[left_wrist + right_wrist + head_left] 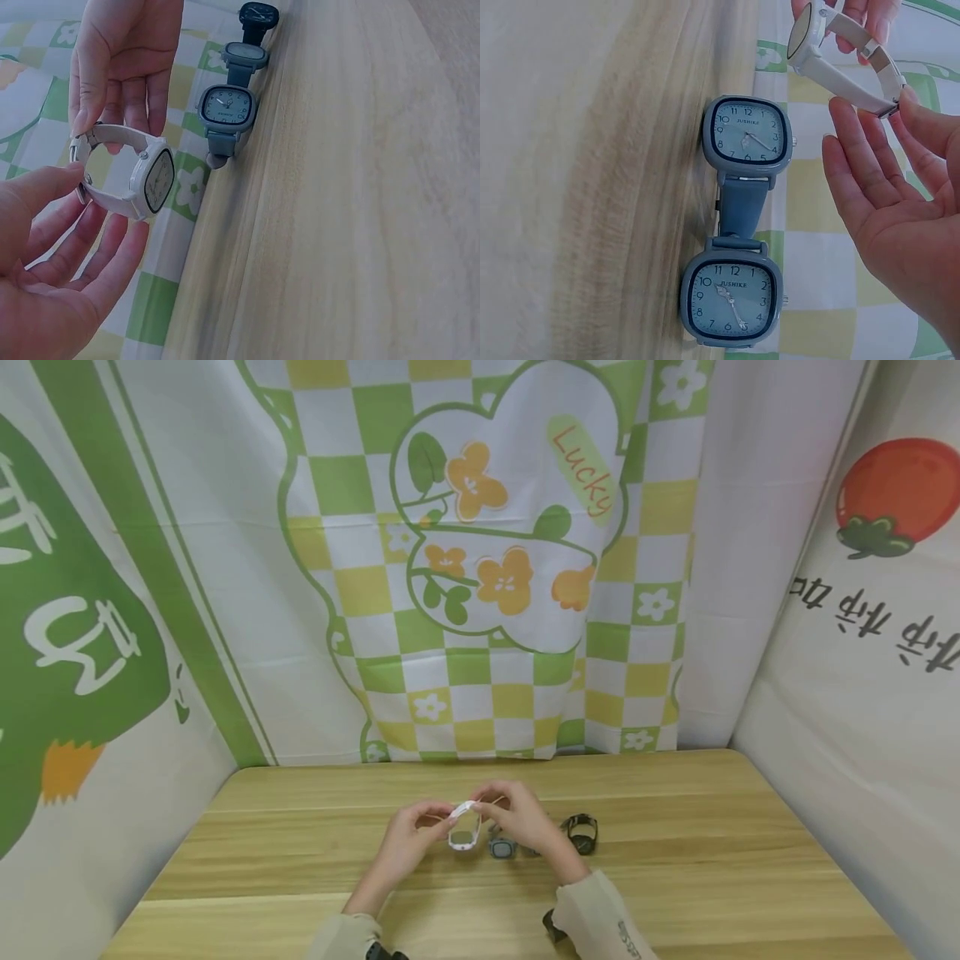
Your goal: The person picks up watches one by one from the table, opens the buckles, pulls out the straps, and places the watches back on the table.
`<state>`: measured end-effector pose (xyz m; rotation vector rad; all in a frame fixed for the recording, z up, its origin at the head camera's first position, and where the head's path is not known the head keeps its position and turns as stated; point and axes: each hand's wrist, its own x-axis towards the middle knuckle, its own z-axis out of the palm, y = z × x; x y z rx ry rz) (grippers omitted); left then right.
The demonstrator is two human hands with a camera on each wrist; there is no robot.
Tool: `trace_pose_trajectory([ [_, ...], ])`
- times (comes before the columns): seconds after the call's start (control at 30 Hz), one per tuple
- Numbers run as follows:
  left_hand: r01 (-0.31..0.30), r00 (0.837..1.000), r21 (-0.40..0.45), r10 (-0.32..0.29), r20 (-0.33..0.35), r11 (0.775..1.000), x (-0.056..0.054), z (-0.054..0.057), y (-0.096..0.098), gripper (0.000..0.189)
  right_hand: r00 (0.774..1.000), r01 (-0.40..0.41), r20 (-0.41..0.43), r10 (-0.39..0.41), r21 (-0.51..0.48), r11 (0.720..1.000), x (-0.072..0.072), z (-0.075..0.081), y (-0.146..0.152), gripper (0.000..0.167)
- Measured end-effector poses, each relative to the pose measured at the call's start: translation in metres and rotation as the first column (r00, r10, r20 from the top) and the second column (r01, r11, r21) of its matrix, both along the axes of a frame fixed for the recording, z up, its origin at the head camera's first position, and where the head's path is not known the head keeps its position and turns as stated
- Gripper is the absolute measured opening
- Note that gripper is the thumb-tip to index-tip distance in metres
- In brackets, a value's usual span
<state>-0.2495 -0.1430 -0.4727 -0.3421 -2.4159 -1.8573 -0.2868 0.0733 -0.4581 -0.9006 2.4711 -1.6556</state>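
Observation:
A white wristwatch with a squarish face is held up above the table, its strap closed into a loop. My left hand pinches the strap near the buckle between thumb and fingers, as the left wrist view shows. On the other side of the strap, my right hand also pinches it with thumb and fingertips. The watch head hangs away from both hands, face outward. Just beyond, a blue-grey watch stands on the table, and a second blue-grey watch is partly hidden by my right hand in the head view.
A black watch stands to the right of the blue-grey ones. The wooden table ends at a checkered curtain at the back. Near my right sleeve lies a dark object, partly covered.

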Motion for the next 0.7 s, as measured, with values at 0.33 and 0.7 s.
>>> trace_pose_trajectory([
  [0.33,0.026,1.000,0.000,-0.026,-0.015,1.000,-0.0019,-0.0054,0.0016,0.020,1.000,-0.007,0.008,0.007,-0.055,0.998,0.0053,-0.0051,0.0021,0.016],
  [0.7,0.048,0.998,0.000,-0.048,-0.031,0.999,-0.0028,-0.0059,0.0019,0.018,0.998,0.008,0.064,-0.003,-0.088,0.996,0.0099,-0.0026,0.0024,0.015],
])
